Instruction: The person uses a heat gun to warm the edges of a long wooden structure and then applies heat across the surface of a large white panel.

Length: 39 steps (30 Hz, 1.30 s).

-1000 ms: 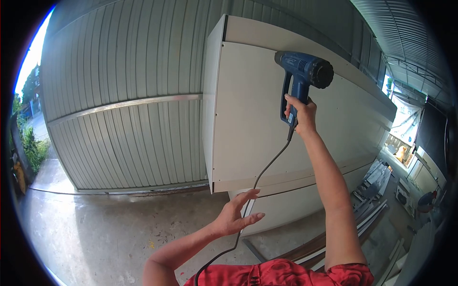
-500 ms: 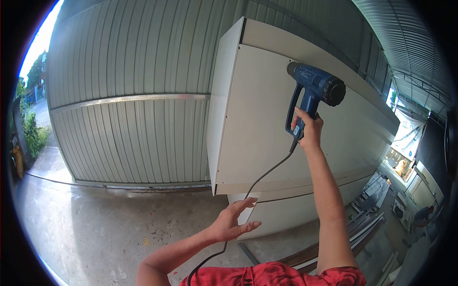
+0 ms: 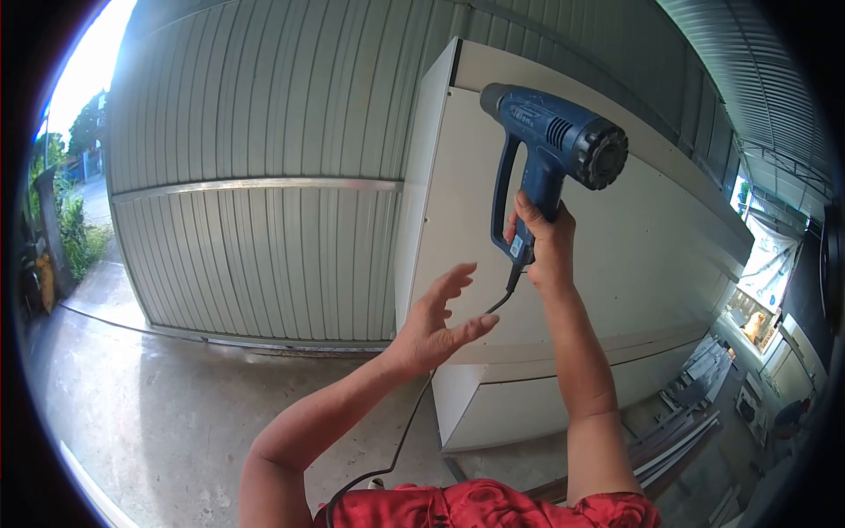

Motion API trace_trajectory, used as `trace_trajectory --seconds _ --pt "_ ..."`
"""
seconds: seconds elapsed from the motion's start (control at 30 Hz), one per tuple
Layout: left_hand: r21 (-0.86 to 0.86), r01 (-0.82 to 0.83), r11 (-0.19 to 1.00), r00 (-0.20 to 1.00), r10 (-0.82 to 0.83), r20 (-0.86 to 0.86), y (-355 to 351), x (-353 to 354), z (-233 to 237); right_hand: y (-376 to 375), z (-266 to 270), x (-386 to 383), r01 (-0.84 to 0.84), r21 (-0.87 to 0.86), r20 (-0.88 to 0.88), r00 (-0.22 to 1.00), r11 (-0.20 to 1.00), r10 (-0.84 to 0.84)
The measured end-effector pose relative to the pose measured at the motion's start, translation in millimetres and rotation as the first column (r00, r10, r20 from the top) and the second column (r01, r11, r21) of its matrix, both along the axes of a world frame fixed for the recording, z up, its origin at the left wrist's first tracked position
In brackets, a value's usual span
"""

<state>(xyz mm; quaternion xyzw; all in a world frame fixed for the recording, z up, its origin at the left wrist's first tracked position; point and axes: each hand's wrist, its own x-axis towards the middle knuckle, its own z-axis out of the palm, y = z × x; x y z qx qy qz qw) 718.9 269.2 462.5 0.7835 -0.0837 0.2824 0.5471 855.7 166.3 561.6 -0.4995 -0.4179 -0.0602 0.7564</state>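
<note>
A blue heat gun [image 3: 550, 132] is gripped by its handle in my right hand [image 3: 547, 242], in front of a large white cabinet [image 3: 616, 238]. Its nozzle points up and left, toward the cabinet's upper left part. From the handle's base a black cord [image 3: 409, 422] runs down past my left hand to my red clothing. My left hand [image 3: 437, 330] is raised below and left of the gun, fingers apart, holding nothing. The cord passes behind this hand.
Behind the cabinet stands a grey corrugated metal wall [image 3: 264, 114] with a horizontal rail [image 3: 282, 183]. Long strips of material [image 3: 682, 449] lie on the concrete floor [image 3: 211, 414] at the right. Green plants [image 3: 84, 246] show at the far left.
My right hand has brought the heat gun closer and to the left. My left hand has risen toward the gun's handle. The view has shifted slightly.
</note>
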Motion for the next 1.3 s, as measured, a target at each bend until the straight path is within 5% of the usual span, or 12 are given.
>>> trace_trajectory --seconds 0.37,1.0,1.07,1.3 --pt "-0.105 -0.034 0.994 0.981 0.053 0.185 13.3 62.6 64.1 16.0 -1.3 12.5 -0.077 -0.027 0.055 0.995 0.997 0.079" --pt "0.182 -0.047 0.982 0.964 -0.003 0.267 68.5 114.3 55.8 57.4 -20.6 24.9 0.000 -0.014 0.060 0.998 1.000 0.001" --pt "0.165 0.067 0.984 0.968 -0.105 0.228 71.5 113.5 56.3 58.6 -23.9 27.5 0.025 0.006 0.040 0.999 1.000 -0.025" --pt "0.232 0.072 0.970 0.960 -0.131 0.249 89.5 126.8 48.3 66.3 -36.4 44.5 0.044 -0.011 0.125 0.991 0.999 -0.042"
